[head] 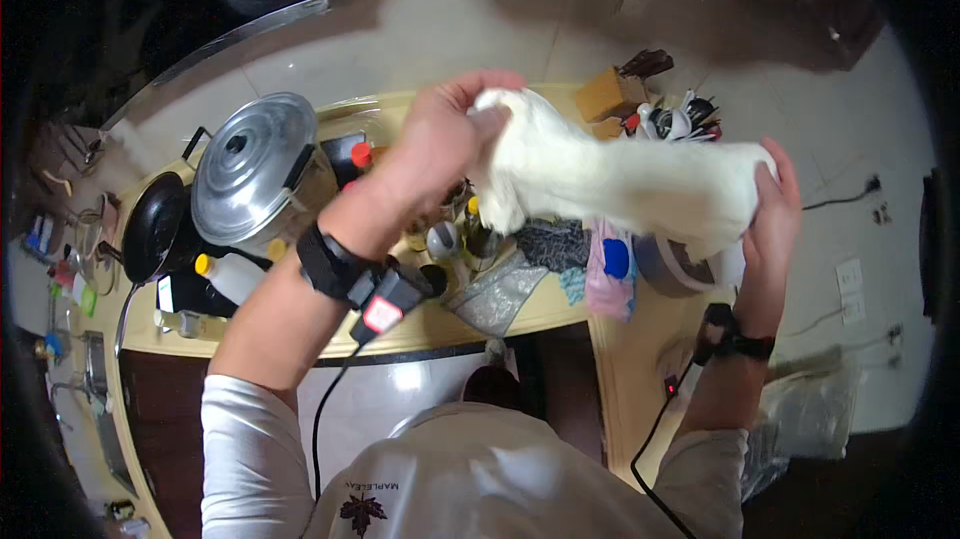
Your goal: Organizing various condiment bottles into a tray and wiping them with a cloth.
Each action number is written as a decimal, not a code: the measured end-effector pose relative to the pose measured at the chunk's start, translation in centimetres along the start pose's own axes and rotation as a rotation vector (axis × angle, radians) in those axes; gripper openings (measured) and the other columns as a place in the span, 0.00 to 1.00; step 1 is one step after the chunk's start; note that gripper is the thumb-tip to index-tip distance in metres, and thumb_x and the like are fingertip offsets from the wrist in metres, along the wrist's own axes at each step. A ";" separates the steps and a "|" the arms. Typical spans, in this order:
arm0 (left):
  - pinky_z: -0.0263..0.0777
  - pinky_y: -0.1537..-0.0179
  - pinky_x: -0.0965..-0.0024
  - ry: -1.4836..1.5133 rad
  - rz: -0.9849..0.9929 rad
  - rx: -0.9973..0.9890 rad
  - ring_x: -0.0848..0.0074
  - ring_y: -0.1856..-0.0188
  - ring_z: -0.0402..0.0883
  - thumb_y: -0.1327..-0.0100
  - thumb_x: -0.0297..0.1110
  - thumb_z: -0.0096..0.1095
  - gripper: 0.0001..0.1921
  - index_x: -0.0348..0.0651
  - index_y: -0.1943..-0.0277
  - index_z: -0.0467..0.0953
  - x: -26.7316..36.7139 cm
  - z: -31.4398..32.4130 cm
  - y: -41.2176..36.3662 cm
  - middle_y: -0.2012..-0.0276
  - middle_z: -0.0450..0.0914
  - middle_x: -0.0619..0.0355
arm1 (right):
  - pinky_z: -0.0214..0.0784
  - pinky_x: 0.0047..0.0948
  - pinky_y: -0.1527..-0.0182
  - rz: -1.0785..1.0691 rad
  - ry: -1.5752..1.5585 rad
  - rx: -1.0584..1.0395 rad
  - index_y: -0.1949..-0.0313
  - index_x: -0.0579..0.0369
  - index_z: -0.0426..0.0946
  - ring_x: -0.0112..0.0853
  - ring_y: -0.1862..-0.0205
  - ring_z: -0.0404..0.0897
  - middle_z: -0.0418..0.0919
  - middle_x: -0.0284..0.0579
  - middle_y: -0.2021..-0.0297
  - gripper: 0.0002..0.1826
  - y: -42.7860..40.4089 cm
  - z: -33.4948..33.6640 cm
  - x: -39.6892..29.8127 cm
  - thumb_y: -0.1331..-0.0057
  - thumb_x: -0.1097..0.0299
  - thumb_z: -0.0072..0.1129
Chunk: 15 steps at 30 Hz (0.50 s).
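Note:
A thick, soft white mass (600, 171), either dough or cloth, is stretched between my two hands above the counter; I cannot tell which. My left hand (450, 126) grips its left end between thumb and fingers, and a flap hangs just below. At the other end, my right hand (776, 201) has its fingers closed around the edge. Beneath the mass lie a dark cloth (555, 243), a pink cloth (606, 280) with a blue object on it, and a grey shiny cloth (501, 295). Part of a round container (664, 269) shows below the right end.
A large lidded steel pot (255, 164) and a black frying pan (154, 228) stand at the left, near a white bottle with a yellow cap (232, 276). A wooden knife block (611, 93) and a cluster of utensils (679, 119) are at the back right.

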<state>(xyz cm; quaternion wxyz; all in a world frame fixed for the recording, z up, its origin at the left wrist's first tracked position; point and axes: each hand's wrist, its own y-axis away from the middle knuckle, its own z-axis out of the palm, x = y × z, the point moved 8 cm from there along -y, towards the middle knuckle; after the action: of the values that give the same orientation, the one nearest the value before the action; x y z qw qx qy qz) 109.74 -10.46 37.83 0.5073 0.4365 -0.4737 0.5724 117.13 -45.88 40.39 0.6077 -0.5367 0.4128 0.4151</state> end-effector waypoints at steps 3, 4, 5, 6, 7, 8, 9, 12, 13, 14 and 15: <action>0.75 0.55 0.76 0.060 -0.098 0.127 0.74 0.57 0.80 0.35 0.19 0.50 0.18 0.37 0.43 0.70 -2.8 -2.8 -6.3 0.54 0.79 0.55 | 0.71 0.32 0.51 0.144 -0.079 -0.258 0.39 0.61 0.61 0.34 0.54 0.77 0.74 0.49 0.51 0.23 -6.6 3.4 6.7 0.35 0.77 0.46; 0.75 0.55 0.76 0.038 -0.160 0.180 0.75 0.56 0.79 0.37 0.18 0.51 0.20 0.36 0.41 0.69 -4.1 -3.6 -7.6 0.53 0.79 0.55 | 0.71 0.32 0.51 0.227 -0.164 -0.336 0.39 0.61 0.61 0.34 0.54 0.76 0.74 0.49 0.51 0.25 -8.5 4.4 10.0 0.37 0.77 0.47; 0.76 0.53 0.73 -0.099 -0.245 0.213 0.74 0.53 0.79 0.38 0.17 0.52 0.23 0.37 0.38 0.66 -5.4 -5.3 -8.8 0.50 0.77 0.53 | 0.71 0.33 0.52 0.307 -0.256 -0.419 0.38 0.61 0.60 0.34 0.54 0.76 0.74 0.48 0.51 0.27 -9.8 6.3 12.3 0.38 0.77 0.48; 0.75 0.55 0.76 -0.067 -0.220 0.253 0.74 0.55 0.78 0.40 0.17 0.55 0.25 0.36 0.38 0.66 -6.4 -6.5 -10.1 0.50 0.76 0.53 | 0.71 0.32 0.51 0.354 -0.116 -0.417 0.37 0.61 0.59 0.33 0.52 0.75 0.74 0.49 0.50 0.29 -11.6 7.9 14.8 0.39 0.77 0.50; 0.73 0.56 0.78 -0.040 -0.199 0.310 0.75 0.57 0.78 0.42 0.16 0.57 0.27 0.36 0.38 0.67 -7.3 -8.4 -10.8 0.50 0.75 0.53 | 0.68 0.29 0.48 0.399 -0.167 -0.480 0.36 0.61 0.58 0.34 0.51 0.74 0.72 0.50 0.48 0.31 -12.1 10.9 16.3 0.41 0.80 0.48; 0.74 0.57 0.77 0.030 -0.244 0.306 0.74 0.58 0.78 0.42 0.16 0.58 0.28 0.37 0.36 0.65 -8.4 -8.8 -12.2 0.49 0.74 0.52 | 0.67 0.28 0.47 0.332 -0.105 -0.492 0.35 0.61 0.57 0.35 0.49 0.74 0.71 0.51 0.46 0.33 -13.9 11.7 17.6 0.42 0.81 0.48; 0.74 0.57 0.73 0.019 -0.239 0.305 0.72 0.56 0.78 0.41 0.16 0.57 0.30 0.39 0.35 0.62 -9.1 -9.1 -13.7 0.48 0.73 0.51 | 0.65 0.28 0.46 0.265 -0.042 -0.502 0.35 0.60 0.57 0.36 0.48 0.73 0.69 0.52 0.45 0.34 -15.6 12.5 19.2 0.43 0.82 0.48; 0.76 0.51 0.69 -0.055 -0.245 0.316 0.68 0.50 0.78 0.38 0.17 0.52 0.30 0.42 0.33 0.59 -10.5 -11.3 -17.7 0.43 0.72 0.50 | 0.63 0.28 0.44 0.054 -0.008 -0.380 0.34 0.60 0.56 0.38 0.46 0.72 0.67 0.55 0.42 0.36 -20.2 14.3 23.0 0.45 0.85 0.48; 0.77 0.51 0.69 0.010 -0.206 0.311 0.68 0.51 0.78 0.38 0.17 0.53 0.29 0.43 0.33 0.60 -10.9 -13.1 -18.3 0.44 0.72 0.50 | 0.63 0.28 0.44 0.069 -0.021 -0.390 0.34 0.60 0.56 0.38 0.46 0.72 0.67 0.55 0.42 0.36 -20.0 16.0 23.4 0.45 0.85 0.48; 0.77 0.52 0.68 0.081 -0.171 0.295 0.67 0.51 0.78 0.38 0.17 0.53 0.29 0.43 0.34 0.60 -11.6 -14.3 -18.7 0.44 0.72 0.51 | 0.64 0.29 0.44 0.137 -0.102 -0.397 0.34 0.59 0.55 0.39 0.46 0.72 0.66 0.57 0.41 0.37 -19.7 17.3 23.3 0.45 0.86 0.48; 0.77 0.52 0.68 0.078 -0.186 0.300 0.67 0.51 0.78 0.38 0.17 0.53 0.29 0.43 0.34 0.60 -12.9 -15.5 -18.5 0.44 0.72 0.51 | 0.64 0.30 0.44 0.204 -0.183 -0.402 0.33 0.59 0.54 0.39 0.46 0.72 0.65 0.59 0.40 0.38 -19.2 18.4 23.6 0.45 0.87 0.48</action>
<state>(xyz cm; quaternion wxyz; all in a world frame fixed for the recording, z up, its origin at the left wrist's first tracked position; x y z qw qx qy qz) 129.21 3.32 24.44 0.5055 0.5266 -0.3204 0.6037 143.80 -27.65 25.51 0.4785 -0.5625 0.3175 0.5949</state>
